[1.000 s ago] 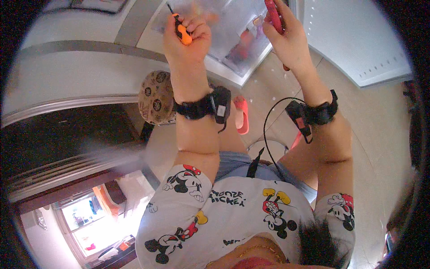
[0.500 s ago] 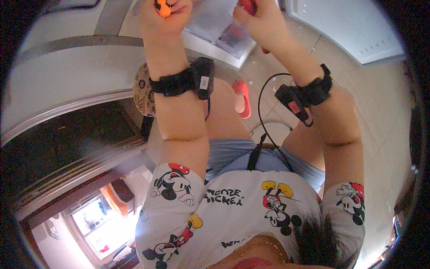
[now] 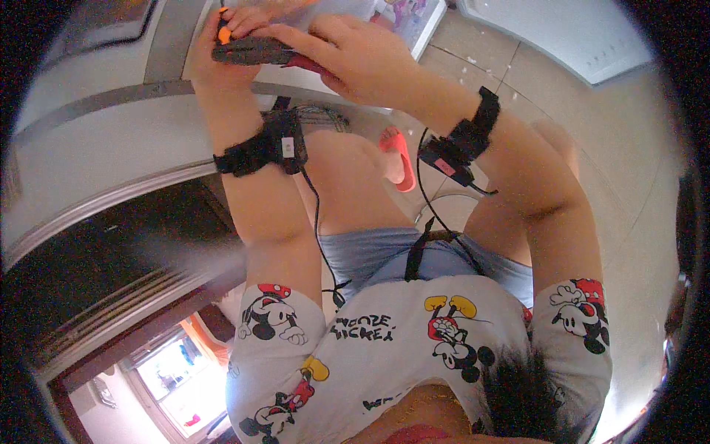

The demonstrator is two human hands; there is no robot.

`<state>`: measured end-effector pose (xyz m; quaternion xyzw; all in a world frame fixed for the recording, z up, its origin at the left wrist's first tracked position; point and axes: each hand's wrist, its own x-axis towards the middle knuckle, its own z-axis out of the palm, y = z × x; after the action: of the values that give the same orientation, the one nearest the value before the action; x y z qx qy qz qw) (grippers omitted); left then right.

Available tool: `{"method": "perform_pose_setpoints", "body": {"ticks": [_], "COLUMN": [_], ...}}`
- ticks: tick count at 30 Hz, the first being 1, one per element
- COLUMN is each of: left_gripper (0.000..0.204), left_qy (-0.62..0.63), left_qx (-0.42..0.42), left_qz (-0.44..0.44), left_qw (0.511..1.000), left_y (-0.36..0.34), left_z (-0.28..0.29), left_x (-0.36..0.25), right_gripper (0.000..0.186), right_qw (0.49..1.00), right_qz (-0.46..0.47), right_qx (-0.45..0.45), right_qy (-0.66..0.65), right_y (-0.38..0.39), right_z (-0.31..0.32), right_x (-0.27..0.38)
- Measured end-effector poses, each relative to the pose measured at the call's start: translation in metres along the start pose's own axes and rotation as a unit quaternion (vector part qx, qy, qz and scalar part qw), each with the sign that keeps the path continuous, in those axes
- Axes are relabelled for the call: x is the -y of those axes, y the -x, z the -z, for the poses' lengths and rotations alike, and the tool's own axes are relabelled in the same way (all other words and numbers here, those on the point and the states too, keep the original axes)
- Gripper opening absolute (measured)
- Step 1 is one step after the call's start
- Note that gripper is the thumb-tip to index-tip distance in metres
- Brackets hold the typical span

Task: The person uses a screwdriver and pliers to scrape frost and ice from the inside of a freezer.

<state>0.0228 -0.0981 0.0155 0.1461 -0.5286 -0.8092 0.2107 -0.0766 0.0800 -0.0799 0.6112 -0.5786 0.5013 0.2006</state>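
My left hand (image 3: 225, 63) is at the upper left, its fingers closed round an orange-and-black handle (image 3: 224, 34); the rest of that tool is hidden. Close beside it, my right hand (image 3: 355, 59) grips a red handle (image 3: 305, 64). A dark, flat, elongated piece (image 3: 251, 50) runs from the red handle across my left hand, and seems to belong to the same tool. The fingers of both hands nearly meet above this dark piece. Its exact kind does not show.
Behind my hands, a white-edged drawer (image 3: 433, 29) holds clear plastic bags. A white door panel (image 3: 569, 37) stands open at the upper right. White crumbs lie on the tiled floor (image 3: 473, 55). My foot wears a coral sandal (image 3: 403, 163). Cables hang from both wrist straps.
Both hands have moved left and come together. The right one has crossed over to the left one, bringing the red-handled tool, and its dark flat part now shows.
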Motion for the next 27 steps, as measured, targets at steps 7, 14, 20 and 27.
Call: {"method": "perform_pose_setpoints", "body": {"ticks": [7,14,20,27], "left_gripper": [0.014,0.017,0.016,0.028], "left_qy": [0.072,0.122,0.110,0.169], "left_qx": [0.007,0.079,0.140,0.076], "left_qz": [0.075,0.101,0.105,0.145], "left_qw": [0.995,0.984,0.979,0.972], "left_y": [-0.013,-0.015,-0.018,-0.016], "left_z": [-0.008,0.000,0.012,0.029], "left_x": [-0.005,-0.013,-0.013,-0.014], "right_gripper": [0.054,0.061,0.063,0.059], "right_qw": [0.995,0.997,0.995,0.993], "right_qz": [0.049,0.027,0.033,0.035], "right_qx": [-0.037,-0.049,-0.054,-0.046], "right_qy": [0.079,0.061,0.080,0.106], "right_y": [-0.019,-0.023,-0.021,-0.022], "right_z": [0.001,-0.011,-0.007,-0.012], "right_x": [-0.004,-0.008,-0.005,-0.002]}}
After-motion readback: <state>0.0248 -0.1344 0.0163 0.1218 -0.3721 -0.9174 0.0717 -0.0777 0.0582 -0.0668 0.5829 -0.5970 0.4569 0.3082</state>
